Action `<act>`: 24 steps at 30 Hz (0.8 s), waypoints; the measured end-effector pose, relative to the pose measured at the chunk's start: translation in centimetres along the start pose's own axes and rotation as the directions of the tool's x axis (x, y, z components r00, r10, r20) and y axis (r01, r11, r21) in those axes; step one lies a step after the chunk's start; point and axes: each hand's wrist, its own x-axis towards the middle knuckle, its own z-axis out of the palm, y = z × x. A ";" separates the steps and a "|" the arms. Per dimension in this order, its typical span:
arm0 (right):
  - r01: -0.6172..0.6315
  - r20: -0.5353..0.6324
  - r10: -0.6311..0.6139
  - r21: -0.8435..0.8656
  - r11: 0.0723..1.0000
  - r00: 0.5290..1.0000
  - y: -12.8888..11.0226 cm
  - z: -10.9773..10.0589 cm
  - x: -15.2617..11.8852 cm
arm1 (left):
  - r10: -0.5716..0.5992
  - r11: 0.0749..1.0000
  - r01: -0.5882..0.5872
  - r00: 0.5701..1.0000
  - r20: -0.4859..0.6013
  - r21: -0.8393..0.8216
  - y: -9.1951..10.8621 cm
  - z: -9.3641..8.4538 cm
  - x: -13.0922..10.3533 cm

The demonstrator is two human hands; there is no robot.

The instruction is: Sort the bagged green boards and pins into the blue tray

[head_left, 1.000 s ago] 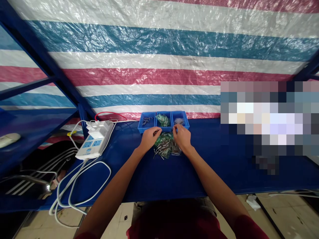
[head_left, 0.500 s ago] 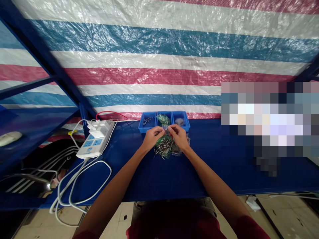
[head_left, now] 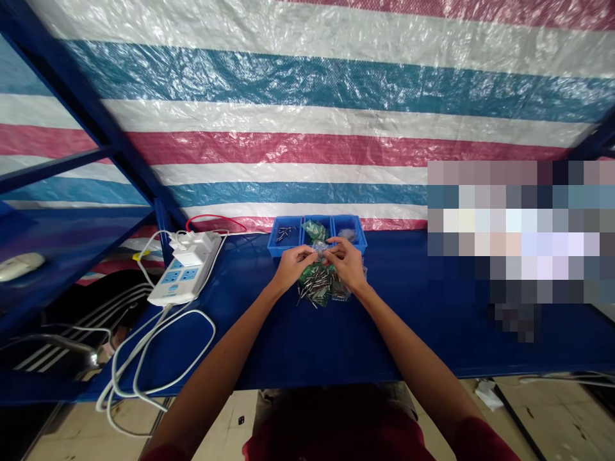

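Observation:
Between my two hands is a small clear plastic bag [head_left: 321,247], pinched from both sides. My left hand [head_left: 292,266] is closed on its left edge, and my right hand [head_left: 349,261] has its fingers on the right edge. Just below lies a pile of thin metal pieces [head_left: 317,285] on green plastic, with another clear bag of metal parts [head_left: 341,292] at its right. Behind my hands stand three joined blue bins [head_left: 275,244]: metal pieces [head_left: 286,233] in the left one, a green bag [head_left: 315,230] in the middle, clear plastic [head_left: 346,235] in the right.
A white power strip [head_left: 180,278] with plugs and looped white cables [head_left: 211,320] lies on the blue table [head_left: 327,352] at the left. A striped sheet [head_left: 307,150] hangs behind. Blue frame bars [head_left: 129,160] rise at the left. The right side is pixelated.
My right hand's fingers have shifted slightly on the clear bag, the index finger now raised and curled over it. My left hand has hardly moved.

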 end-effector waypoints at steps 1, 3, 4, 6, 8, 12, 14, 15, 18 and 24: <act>-0.001 -0.003 0.001 0.008 1.000 1.000 0.0 -0.1 0.0 | -0.016 1.000 0.017 1.000 0.015 -0.005 0.1 0.0 0.0; 0.012 0.011 -0.012 0.004 1.000 1.000 0.1 -0.3 0.1 | -0.062 0.998 0.063 0.997 0.049 -0.029 0.3 0.1 0.0; 0.019 0.024 -0.019 -0.005 1.000 1.000 0.1 -0.3 0.1 | -0.085 0.995 0.088 0.994 0.063 -0.047 0.3 0.1 0.0; 0.042 0.048 -0.040 -0.041 0.998 0.998 0.0 -0.4 0.0 | -0.116 0.988 0.124 0.990 0.086 -0.089 0.4 0.1 0.0; 0.096 0.068 -0.089 -0.098 0.991 0.994 -0.2 -0.4 -0.1 | -0.125 0.982 0.135 0.988 0.087 -0.129 0.6 0.0 0.0; 0.287 0.137 -0.261 -0.232 0.930 0.956 -0.5 -0.4 -0.2 | -0.147 0.967 0.146 0.989 0.008 -0.211 0.8 -0.2 0.0; 0.350 0.152 -0.317 -0.308 0.885 0.936 -0.3 -0.4 -0.2 | -0.180 0.952 0.176 0.984 0.006 -0.252 0.8 -0.2 0.0; 0.366 0.143 -0.337 -0.343 0.865 0.931 -0.2 -0.4 -0.1 | -0.195 0.943 0.193 0.981 0.018 -0.272 0.7 -0.2 0.0; 0.370 0.112 -0.355 -0.390 0.843 0.928 0.1 -0.4 0.0 | -0.184 0.938 0.184 0.983 0.031 -0.292 0.6 0.0 0.1; 0.200 0.049 -0.195 -0.287 0.937 0.980 0.0 -0.3 -0.1 | 0.053 0.998 -0.053 0.999 -0.011 0.026 0.2 0.1 0.2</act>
